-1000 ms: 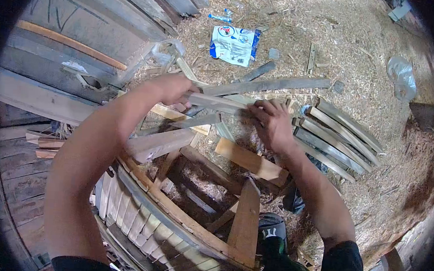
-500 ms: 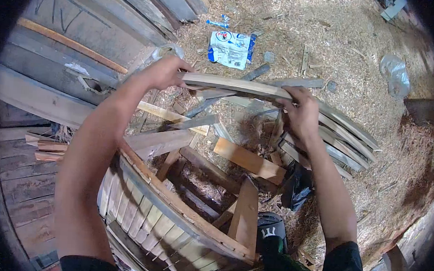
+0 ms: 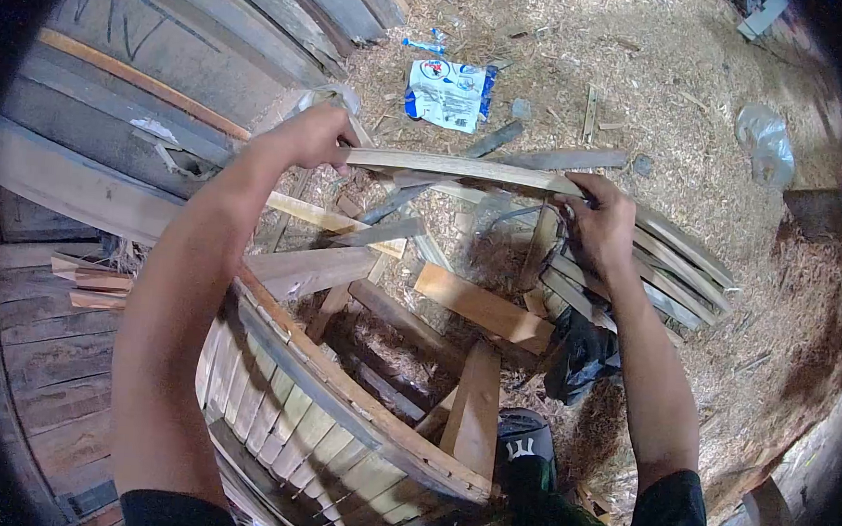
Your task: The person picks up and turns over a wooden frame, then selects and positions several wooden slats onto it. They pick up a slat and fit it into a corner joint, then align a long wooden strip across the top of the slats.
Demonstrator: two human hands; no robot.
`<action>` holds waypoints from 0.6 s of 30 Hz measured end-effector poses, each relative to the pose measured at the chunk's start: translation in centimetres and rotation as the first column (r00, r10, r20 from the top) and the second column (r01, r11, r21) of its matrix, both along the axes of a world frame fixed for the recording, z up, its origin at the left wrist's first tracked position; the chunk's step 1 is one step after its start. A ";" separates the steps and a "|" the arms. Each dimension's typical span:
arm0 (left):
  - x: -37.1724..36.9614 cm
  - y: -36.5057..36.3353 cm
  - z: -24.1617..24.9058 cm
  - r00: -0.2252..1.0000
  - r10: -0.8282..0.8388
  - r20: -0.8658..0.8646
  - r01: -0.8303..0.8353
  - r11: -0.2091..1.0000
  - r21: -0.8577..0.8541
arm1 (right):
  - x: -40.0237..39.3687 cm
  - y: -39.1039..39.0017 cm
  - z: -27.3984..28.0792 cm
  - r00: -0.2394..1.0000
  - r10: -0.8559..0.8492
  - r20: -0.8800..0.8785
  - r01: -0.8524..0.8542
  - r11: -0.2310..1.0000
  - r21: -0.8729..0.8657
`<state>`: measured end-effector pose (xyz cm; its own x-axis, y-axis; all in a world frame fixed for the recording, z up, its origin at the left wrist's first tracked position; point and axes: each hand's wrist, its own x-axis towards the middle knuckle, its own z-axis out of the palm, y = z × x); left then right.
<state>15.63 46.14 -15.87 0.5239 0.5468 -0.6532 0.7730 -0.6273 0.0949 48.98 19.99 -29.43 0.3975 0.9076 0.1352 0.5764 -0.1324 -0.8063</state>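
Holding slat [image 3: 460,169], offcuts [image 3: 484,309] below, packet [image 3: 447,96] beyond

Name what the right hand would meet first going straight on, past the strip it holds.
Along the forearm's line, probably the grey board on the floor, just beyond the pale strip in the right hand. The board seems lower, so the hand may pass over it.

Left hand [image 3: 320,138], right hand [image 3: 599,216] now farther apart along strip [image 3: 461,168]
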 end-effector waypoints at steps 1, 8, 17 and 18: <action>-0.6 0.4 -0.3 0.994 -0.083 0.064 0.082 0.996 0.021 | 0.0 0.0 0.1 1.000 0.001 0.015 -0.001 1.000 0.001; -0.4 -0.1 2.4 0.996 0.057 0.069 -0.060 0.998 0.036 | -0.1 -0.4 1.9 1.000 -0.014 -0.027 0.012 0.998 -0.054; -1.1 -1.8 2.7 0.972 -0.047 0.229 0.031 0.997 0.076 | 1.1 -0.1 2.9 0.997 0.076 0.000 -0.076 0.997 0.028; -0.8 -2.0 2.9 0.972 -0.046 0.230 0.030 0.997 0.074 | 1.2 -0.2 3.2 0.997 0.076 0.001 -0.076 0.997 0.026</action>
<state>14.81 44.16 -12.98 0.6777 0.5632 -0.4728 0.7105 -0.6673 0.2236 50.19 19.76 -26.20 0.3270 0.9315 0.1593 0.5842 -0.0667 -0.8089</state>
